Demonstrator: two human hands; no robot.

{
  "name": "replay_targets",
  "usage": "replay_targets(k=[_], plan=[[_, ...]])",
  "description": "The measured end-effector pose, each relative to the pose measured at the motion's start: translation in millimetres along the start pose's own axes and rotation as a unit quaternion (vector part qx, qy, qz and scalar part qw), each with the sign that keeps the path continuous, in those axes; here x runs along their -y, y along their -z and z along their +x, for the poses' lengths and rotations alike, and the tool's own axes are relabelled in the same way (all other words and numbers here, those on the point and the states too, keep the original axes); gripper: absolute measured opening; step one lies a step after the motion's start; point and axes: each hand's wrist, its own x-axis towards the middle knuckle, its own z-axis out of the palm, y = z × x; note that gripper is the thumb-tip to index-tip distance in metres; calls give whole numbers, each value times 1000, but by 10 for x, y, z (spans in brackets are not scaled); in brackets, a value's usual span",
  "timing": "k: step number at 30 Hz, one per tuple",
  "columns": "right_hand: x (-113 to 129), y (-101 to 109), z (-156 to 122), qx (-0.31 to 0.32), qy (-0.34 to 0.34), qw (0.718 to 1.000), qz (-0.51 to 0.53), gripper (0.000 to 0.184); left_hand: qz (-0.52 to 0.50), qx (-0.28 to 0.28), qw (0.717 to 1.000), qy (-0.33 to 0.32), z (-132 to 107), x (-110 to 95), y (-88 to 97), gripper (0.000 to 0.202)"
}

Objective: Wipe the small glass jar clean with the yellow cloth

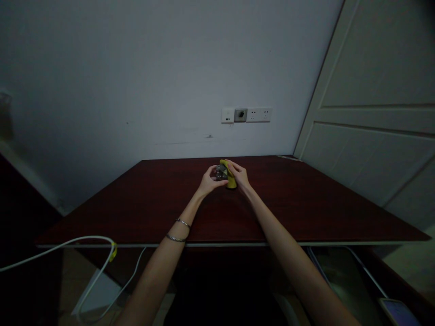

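Left hand [207, 183]: fingers curled round a clear glass-like object [220, 172], apparently steadying it, over the dark red surface [163, 199]. Right hand [241, 175]: fingers closed on a yellow cloth [232, 182], held against the object's right side. Beyond: wall sockets [258, 115].

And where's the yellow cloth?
In the head view, just right of centre and below the wall sockets, the yellow cloth is in the right hand, beside the shiny object in the left hand.

Desk [136, 203]: we see dark red-brown top, pale front edge [224, 244] | far right corner: we note a thin pale strip [288, 158] | front left: white cable [91, 237] over the edge, contact unclear
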Motion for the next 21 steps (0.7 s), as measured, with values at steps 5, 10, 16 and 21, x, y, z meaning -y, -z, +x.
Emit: replay_targets(k=[5,10,16,21], plan=[[37,5,-24,30,52,998,-8,40,6,-27,1000,6,14,-6,22,72],[131,11,-55,92,128,985,-71,26,22,-41,999,27,13,-47,47,66],[40,7,-7,22,67,995,-69,38,12,-8,1000,23,-2,-33,39,66],[67,4,-40,76,119,985,-97,29,52,-38,998,16,47,78,69,61]])
